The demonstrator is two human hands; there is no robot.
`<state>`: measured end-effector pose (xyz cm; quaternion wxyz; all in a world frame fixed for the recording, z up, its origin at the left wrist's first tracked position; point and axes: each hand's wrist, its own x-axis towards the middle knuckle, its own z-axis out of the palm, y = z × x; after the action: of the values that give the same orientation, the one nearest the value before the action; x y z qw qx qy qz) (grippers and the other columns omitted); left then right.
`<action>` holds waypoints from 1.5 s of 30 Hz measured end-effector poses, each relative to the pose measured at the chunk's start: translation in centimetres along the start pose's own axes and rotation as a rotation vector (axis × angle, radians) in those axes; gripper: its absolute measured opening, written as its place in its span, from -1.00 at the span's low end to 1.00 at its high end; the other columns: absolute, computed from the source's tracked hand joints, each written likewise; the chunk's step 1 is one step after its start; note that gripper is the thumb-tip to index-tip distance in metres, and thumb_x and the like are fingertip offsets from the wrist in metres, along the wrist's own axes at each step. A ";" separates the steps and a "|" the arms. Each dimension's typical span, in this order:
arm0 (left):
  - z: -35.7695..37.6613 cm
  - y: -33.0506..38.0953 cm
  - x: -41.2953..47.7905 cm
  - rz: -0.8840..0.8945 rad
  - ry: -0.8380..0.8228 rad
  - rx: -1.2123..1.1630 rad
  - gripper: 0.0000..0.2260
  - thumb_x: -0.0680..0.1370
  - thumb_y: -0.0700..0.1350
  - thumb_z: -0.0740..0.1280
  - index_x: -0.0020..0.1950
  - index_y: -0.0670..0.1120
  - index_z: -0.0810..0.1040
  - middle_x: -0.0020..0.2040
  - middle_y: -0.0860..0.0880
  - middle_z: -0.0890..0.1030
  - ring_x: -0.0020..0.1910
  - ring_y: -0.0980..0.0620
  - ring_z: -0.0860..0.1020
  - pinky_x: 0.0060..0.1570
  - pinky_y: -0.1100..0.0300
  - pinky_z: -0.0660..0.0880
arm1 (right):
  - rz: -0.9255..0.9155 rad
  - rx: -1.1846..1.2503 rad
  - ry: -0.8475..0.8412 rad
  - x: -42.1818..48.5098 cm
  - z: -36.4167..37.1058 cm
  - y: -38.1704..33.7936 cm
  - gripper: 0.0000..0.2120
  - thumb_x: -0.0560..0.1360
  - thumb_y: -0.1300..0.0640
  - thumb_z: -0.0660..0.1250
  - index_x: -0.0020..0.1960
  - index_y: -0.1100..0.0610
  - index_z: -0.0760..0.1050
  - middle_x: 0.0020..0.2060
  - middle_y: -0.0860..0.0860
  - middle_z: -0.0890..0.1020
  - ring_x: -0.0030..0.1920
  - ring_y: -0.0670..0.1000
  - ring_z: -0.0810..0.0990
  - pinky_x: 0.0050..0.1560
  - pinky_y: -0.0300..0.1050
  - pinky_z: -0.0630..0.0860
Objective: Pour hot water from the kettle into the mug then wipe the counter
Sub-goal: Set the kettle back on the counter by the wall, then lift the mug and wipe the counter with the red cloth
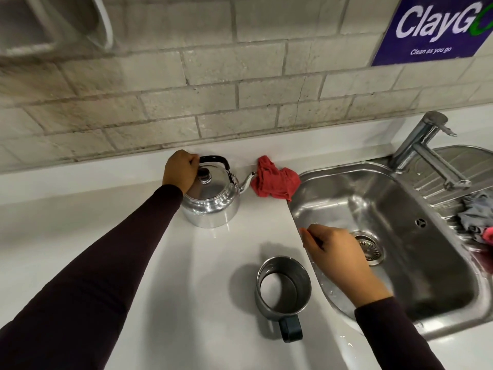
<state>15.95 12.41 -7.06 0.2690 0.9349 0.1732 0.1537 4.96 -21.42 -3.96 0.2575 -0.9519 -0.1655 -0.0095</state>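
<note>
Head view: shiny steel kettle [210, 201], black handle, upright.

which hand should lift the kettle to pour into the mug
Left. The left hand is already on the kettle at its black handle, while the right hand hovers empty over the sink edge, beside the mug, so it could steady the mug instead.
</note>
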 end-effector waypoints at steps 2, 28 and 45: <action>-0.5 0.1 -0.2 -0.006 -0.013 -0.035 -0.66 0.59 -0.06 0.17 -0.04 -0.28 0.63 -0.05 -0.28 0.62 0.00 -0.22 0.56 0.01 0.07 0.42 | 0.006 -0.002 0.002 0.1 0.2 0.1 -0.65 0.53 0.04 0.24 -0.36 0.21 0.43 -0.51 0.11 0.52 -0.41 0.18 0.47 -0.43 -0.06 0.32; -2.1 1.4 -26.0 -0.207 -0.036 -0.558 -0.77 0.55 -0.18 0.27 -0.07 0.14 0.64 -0.18 0.20 0.63 -0.12 0.27 0.58 -0.18 0.55 0.40 | -0.063 -0.367 -0.212 17.9 8.7 2.2 -0.77 0.49 0.15 0.28 0.01 0.31 0.55 -0.06 0.29 0.62 0.00 0.28 0.57 0.00 0.05 0.49; -0.2 6.6 -33.1 -0.212 -0.662 -0.865 -0.78 0.47 -0.08 0.41 -0.06 0.28 0.64 0.01 0.22 0.68 0.08 0.23 0.60 0.10 0.39 0.47 | 0.034 0.737 0.127 4.4 -1.5 0.1 -0.80 0.60 0.21 0.13 -0.17 -0.01 0.33 -0.25 -0.03 0.47 -0.24 -0.16 0.47 -0.15 -0.32 0.41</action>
<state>-12.08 -6.26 -9.66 0.6824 0.7151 0.0936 -0.1192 9.29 -20.82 -2.27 0.5929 -0.7954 -0.1256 -0.0041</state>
